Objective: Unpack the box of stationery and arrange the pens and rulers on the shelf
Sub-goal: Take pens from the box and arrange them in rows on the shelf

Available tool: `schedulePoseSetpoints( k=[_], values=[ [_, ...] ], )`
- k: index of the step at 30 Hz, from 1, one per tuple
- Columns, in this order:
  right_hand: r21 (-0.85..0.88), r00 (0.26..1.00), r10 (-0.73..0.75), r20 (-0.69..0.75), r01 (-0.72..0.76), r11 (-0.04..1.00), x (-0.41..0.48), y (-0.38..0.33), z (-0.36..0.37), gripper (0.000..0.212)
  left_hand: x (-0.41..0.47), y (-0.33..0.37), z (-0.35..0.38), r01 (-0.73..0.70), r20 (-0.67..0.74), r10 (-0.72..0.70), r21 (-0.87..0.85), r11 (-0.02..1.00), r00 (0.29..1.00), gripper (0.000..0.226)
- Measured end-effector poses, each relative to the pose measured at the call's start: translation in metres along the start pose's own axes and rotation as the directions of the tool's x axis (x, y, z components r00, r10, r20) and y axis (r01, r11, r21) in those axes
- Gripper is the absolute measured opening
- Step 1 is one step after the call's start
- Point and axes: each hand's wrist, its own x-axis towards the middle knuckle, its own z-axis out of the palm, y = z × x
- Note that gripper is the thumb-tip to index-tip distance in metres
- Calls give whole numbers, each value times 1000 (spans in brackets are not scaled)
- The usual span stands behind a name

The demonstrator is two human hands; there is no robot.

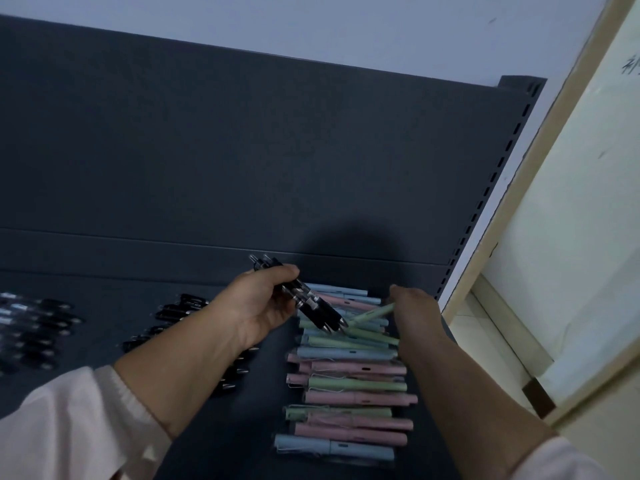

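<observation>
Your work surface is a dark grey shelf with a matt, flat deck. A back panel of the same grey rises behind it, ending at a slotted upright on your right. A white wall shows above, and a pale panel in a beige frame stands to the right of the shelf.

The pastel pens lie on the right part of the deck. They run crosswise, stacked from the front edge toward the back panel in pink, green and blue. The barrels are slim, straight and matt.

The loose black pens lie to the left of your left arm. A further group, partly clear-bodied, lies at the far left edge.

Your left hand grips a bundle of black pens, held tilted above the far end of the pastel stack. The barrels are glossy and their tips point down to the right.

Your right hand is closed over the end of one green pen, which sits angled out of line with the stack. The back of the hand hides the fingers.
</observation>
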Motion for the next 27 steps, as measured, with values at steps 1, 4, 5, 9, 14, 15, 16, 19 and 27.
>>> schedulePoseSetpoints(
  k=[1,4,5,9,14,15,16,19,27],
  values=[
    [-89,1000,-13,0,13,996,1,1,1,20,0,0,0,-1,-1,1,-5,1000,1000,7],
    [-488,993,-115,19,110,866,6,7,5,33,0,1,0,-4,-8,4,-13,1000,1000,6],
    [-621,980,-195,26,169,765,4,8,7,37,0,1,-1,-6,-10,5,-18,1000,1000,6],
    [-533,839,-496,224,531,658,-19,-3,18,29,-2,2,-3,-13,-17,12,-55,998,1000,7],
    [-68,857,-51,512,99,993,-52,-13,42,24,-6,5,-10,-41,0,42,-147,988,999,7],
    [28,837,11,548,-31,999,-55,-15,46,26,-7,6,-12,-53,2,54,-158,986,999,6],
    [107,819,41,573,-124,987,-57,-16,51,25,-7,6,-14,-62,1,63,-167,984,998,6],
    [156,790,22,612,-149,976,-62,-17,62,16,-8,8,-24,-72,-22,69,-200,977,997,8],
    [51,756,-18,654,-21,998,-69,-17,94,10,-18,30,-79,-118,-175,106,-61,991,979,12]
  ],
)
